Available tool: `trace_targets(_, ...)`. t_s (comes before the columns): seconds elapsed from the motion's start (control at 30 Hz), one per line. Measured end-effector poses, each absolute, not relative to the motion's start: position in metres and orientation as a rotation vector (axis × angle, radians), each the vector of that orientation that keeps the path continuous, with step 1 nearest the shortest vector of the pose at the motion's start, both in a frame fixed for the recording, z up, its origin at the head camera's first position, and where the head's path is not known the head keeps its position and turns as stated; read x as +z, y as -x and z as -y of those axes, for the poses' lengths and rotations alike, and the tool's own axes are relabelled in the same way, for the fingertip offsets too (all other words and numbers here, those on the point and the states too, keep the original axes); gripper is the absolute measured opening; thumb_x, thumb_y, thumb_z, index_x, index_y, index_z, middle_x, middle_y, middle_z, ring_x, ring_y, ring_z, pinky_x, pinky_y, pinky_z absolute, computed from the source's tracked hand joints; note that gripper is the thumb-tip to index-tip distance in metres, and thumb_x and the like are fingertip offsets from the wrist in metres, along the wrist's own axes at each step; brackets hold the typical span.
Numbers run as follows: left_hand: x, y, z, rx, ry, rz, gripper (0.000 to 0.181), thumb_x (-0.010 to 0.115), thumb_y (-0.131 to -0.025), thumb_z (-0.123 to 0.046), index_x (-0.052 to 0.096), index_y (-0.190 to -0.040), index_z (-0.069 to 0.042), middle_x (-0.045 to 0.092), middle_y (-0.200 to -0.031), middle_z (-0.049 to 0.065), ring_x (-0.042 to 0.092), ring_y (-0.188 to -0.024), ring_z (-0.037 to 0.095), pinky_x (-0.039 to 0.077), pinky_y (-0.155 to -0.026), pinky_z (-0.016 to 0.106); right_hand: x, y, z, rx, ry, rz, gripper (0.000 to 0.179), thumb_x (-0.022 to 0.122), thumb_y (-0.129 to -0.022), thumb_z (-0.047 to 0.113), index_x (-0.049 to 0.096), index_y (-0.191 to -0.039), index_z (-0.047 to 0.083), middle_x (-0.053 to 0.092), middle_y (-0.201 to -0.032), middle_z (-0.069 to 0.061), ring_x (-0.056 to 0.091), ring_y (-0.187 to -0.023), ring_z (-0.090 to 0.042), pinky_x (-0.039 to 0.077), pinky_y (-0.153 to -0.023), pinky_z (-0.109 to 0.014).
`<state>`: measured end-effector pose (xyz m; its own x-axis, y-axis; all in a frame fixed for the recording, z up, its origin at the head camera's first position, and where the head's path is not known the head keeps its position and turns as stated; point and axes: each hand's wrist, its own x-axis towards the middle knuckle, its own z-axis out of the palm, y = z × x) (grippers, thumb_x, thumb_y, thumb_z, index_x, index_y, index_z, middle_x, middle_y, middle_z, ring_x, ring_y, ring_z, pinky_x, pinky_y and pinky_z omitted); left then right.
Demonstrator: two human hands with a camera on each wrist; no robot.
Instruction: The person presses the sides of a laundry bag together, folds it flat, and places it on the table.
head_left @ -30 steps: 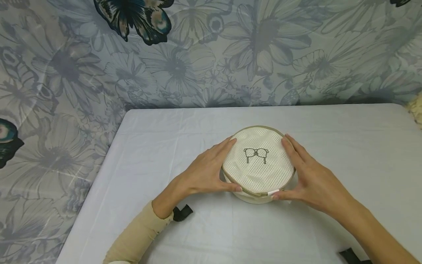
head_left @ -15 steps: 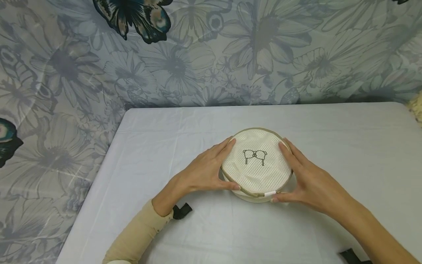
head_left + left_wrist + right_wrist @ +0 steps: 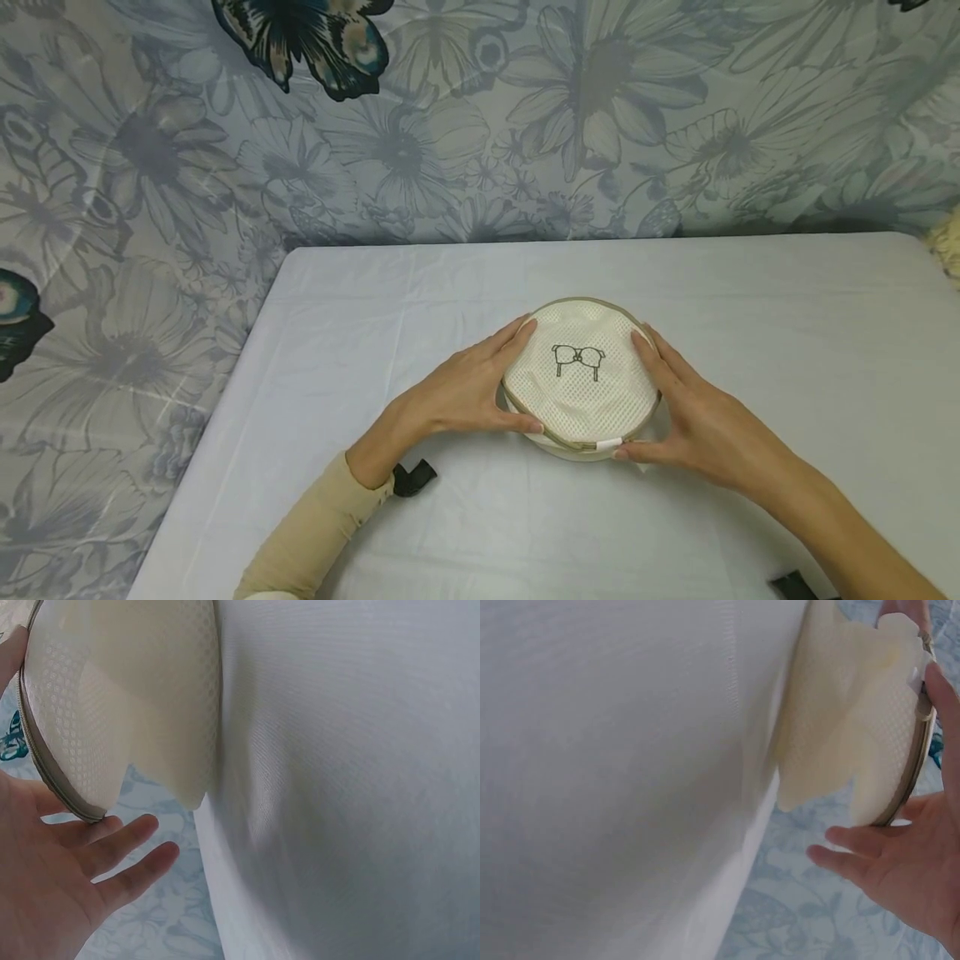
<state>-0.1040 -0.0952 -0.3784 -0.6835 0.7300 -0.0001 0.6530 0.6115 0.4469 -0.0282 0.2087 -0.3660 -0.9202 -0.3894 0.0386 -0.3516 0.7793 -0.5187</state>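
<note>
A round cream mesh laundry bag (image 3: 585, 400) stands on the white-covered table, with a black line drawing like a pair of glasses on its lid. A tan zipper (image 3: 46, 769) runs round its top rim, and its soft side wall (image 3: 847, 727) sags in folds below. My left hand (image 3: 465, 387) holds the rim from the left, thumb at the near edge and forefinger at the far side; the other fingers spread below it in the left wrist view. From the right, my right hand (image 3: 701, 408) grips the rim likewise, its thumb beside a white zipper tab (image 3: 609, 444).
The white tablecloth (image 3: 375, 317) covers the table, whose far edge runs close to a flower-patterned wall covering (image 3: 450, 150). A dark butterfly figure (image 3: 315, 42) shows on the wall. Something pale yellow (image 3: 947, 250) lies past the right corner.
The bag's top has shifted slightly toward me and to the left. My right hand has moved a little left with it; the left hand has barely moved.
</note>
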Motion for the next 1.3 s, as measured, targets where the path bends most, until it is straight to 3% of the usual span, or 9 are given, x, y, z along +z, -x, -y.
trace_targets(0.17,-0.380,0.103,0.096,0.654,-1.123,-2.624,0.122,0.067,-0.076,-0.075,0.000,-0.161,-0.018,0.004,-0.167,0.002,0.024,-0.148,0.023,0.035,-0.114,0.040,-0.368,0.027,-0.209,-0.820,0.595,-2.883,0.126,0.079,-0.071,0.064,0.003,-0.162,0.019,0.007,-0.167,-0.010,0.055,-0.119,-0.043,0.053,-0.079,-0.055)
trace_targets(0.47,-0.384,0.103,0.096,0.656,-1.125,-2.586,0.121,0.068,-0.077,-0.073,0.000,-0.161,-0.018,0.008,-0.166,0.008,0.027,-0.147,0.024,0.037,-0.113,0.040,-0.373,0.027,-0.207,-0.908,0.608,-2.817,0.125,0.081,-0.074,0.058,0.002,-0.161,0.016,0.004,-0.166,-0.015,0.035,-0.138,-0.049,0.042,-0.097,-0.064)
trace_targets(0.9,-0.388,0.103,0.095,0.630,-1.080,-2.564,0.121,0.069,-0.076,-0.073,-0.001,-0.161,-0.020,0.006,-0.167,0.003,0.029,-0.146,0.021,0.038,-0.112,0.038,-0.378,0.027,-0.206,-0.893,0.598,-2.794,0.124,0.080,-0.075,0.059,0.002,-0.161,0.016,0.006,-0.164,-0.019,0.036,-0.136,-0.052,0.046,-0.095,-0.062)
trace_targets(1.3,-0.390,0.106,0.095,0.636,-1.068,-2.548,0.120,0.071,-0.076,-0.071,0.002,-0.161,-0.019,0.006,-0.167,0.004,0.022,-0.149,0.018,0.034,-0.114,0.039,-0.377,0.027,-0.207,-0.860,0.575,-2.769,0.119,0.075,-0.079,0.061,0.001,-0.161,0.018,0.003,-0.165,-0.017,0.034,-0.138,-0.051,0.044,-0.096,-0.063)
